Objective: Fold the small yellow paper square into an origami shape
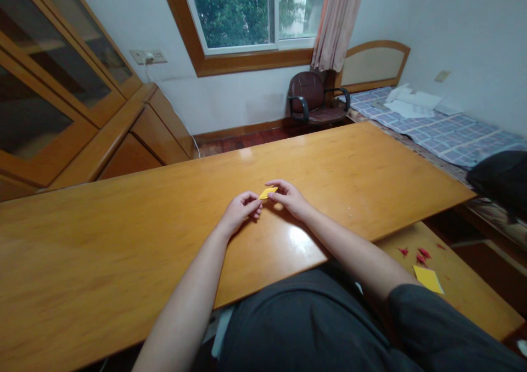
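Observation:
A small folded piece of yellow paper (268,192), shaped like a slim diamond, is held between my two hands just above the wooden table (135,240). My left hand (242,213) pinches its left tip between thumb and fingers. On the other side, my right hand (289,198) grips the paper's right part, thumb in front and index finger along the top edge. The finer creases are too small to make out.
On a lower wooden surface at the right lie a stack of yellow paper squares (428,279) and several small red folded pieces (421,257). Beyond the table stand a brown armchair (308,100) and a bed (436,125). A glass-door cabinet (94,114) is at the left.

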A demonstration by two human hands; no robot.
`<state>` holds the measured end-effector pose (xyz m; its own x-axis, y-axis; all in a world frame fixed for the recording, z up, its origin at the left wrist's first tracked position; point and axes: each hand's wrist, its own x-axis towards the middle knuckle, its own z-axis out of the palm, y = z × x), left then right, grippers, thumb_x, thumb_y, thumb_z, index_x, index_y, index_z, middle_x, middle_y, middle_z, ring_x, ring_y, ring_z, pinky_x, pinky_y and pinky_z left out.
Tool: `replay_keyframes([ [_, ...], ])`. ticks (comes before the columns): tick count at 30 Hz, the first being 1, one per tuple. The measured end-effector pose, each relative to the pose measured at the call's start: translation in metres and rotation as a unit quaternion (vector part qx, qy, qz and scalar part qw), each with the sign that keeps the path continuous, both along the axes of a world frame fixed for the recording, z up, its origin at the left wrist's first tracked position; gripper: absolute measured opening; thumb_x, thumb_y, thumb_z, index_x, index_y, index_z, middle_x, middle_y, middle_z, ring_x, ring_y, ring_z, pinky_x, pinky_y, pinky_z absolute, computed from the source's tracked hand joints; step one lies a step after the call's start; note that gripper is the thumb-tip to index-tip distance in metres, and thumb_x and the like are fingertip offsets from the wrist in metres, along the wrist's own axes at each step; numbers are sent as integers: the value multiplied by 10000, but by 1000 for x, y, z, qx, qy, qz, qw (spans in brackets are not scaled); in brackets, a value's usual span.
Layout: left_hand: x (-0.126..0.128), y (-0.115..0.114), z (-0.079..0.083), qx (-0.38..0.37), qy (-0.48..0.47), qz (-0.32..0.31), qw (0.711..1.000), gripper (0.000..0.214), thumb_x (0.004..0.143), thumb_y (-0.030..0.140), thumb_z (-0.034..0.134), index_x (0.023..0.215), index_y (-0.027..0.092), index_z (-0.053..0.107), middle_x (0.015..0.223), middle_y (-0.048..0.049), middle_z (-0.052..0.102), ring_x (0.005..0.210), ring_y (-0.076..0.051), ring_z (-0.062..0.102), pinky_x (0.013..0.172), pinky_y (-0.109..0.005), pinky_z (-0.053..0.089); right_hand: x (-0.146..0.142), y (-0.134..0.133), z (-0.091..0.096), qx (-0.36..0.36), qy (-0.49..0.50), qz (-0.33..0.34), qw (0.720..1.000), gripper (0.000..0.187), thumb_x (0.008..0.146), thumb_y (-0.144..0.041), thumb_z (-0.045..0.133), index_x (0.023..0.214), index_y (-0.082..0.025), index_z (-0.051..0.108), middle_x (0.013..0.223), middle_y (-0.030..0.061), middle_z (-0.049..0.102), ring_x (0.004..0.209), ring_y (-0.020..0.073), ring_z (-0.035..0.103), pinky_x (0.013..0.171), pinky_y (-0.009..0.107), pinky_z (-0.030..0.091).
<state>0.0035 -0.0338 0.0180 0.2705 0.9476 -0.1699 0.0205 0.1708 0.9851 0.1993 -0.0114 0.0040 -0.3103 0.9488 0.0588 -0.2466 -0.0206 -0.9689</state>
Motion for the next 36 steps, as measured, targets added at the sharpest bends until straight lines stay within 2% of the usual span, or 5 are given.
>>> replay_keyframes([
  [16, 0, 2, -7, 14, -32, 42, 999, 340, 750, 447, 747, 822, 154, 591, 687, -1, 645, 504, -92, 582, 462, -202, 478, -2, -3, 1, 5, -17, 35, 999, 410, 712, -376, 816, 1045, -189, 665, 850, 7, 701, 767, 136, 625, 757, 288, 502],
  [26, -1, 5, -11, 18, -41, 59, 997, 305, 742, 404, 745, 782, 158, 571, 662, 5, 636, 495, -89, 565, 439, -196, 469, -3, -2, -2, 32, -40, 16, 999, 355, 757, -428, 778, 981, -180, 657, 827, 1, 674, 696, 114, 590, 689, 266, 466],
  [36, 4, 0, -2, 28, -13, 48, 998, 359, 727, 451, 764, 839, 163, 582, 663, 13, 631, 487, -92, 561, 446, -207, 472, -4, -3, 0, 25, -26, 26, 999, 366, 754, -434, 785, 979, -186, 635, 805, -7, 666, 701, 113, 605, 702, 268, 476],
])
